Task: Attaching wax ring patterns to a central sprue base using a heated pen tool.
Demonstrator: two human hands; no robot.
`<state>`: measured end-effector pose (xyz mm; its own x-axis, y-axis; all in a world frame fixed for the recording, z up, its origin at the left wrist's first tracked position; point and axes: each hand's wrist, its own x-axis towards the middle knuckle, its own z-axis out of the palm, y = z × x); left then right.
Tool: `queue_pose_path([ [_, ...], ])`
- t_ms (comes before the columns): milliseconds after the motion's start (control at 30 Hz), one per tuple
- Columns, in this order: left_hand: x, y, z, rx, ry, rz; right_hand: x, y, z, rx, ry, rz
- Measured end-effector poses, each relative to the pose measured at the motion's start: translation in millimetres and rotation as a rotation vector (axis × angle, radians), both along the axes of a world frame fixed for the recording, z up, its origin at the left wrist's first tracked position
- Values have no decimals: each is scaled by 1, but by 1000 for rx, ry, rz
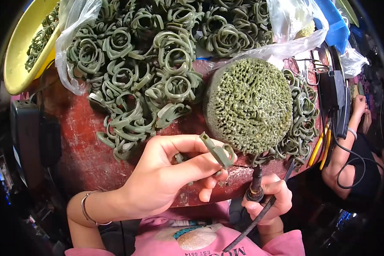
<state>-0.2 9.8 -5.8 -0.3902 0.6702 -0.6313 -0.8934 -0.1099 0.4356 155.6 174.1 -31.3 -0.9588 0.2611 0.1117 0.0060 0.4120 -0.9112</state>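
My left hand (162,175) is closed, pinching a small green waxy ring piece (221,154) between thumb and fingers at the table's near edge. More green bits show between its curled fingers. My right hand (274,197) grips a dark pen-like tool (255,187) with a thin tip that points left, close to the ring piece. Whether the tip touches it I cannot tell. A dark cord (256,219) runs past my right hand. Just beyond my hands stands a thick round green block (254,104) with a rough, pitted top.
Heaps of green rings (128,77) cover the far table, partly on clear plastic (281,47). More rings (305,115) lie right of the block. Yellow-handled pliers (321,147) sit at the right edge, near black cables. A yellow basin (19,55) stands far left. Another person's arm (343,158) shows at right.
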Motion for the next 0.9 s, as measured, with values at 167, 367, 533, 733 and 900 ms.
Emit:
queue_pose_path([
  [167,0,-1,-2,12,12,-15,-4,1,2,29,1,15],
  [367,0,-1,0,11,0,2,-4,1,3,9,3,23],
  [533,0,-1,1,10,1,7,-5,1,4,9,6,32],
  [733,0,-1,2,7,5,9,-3,1,3,23,-7,36],
  [900,-1,-1,3,1,-6,4,-2,0,2,-24,-11,16],
])
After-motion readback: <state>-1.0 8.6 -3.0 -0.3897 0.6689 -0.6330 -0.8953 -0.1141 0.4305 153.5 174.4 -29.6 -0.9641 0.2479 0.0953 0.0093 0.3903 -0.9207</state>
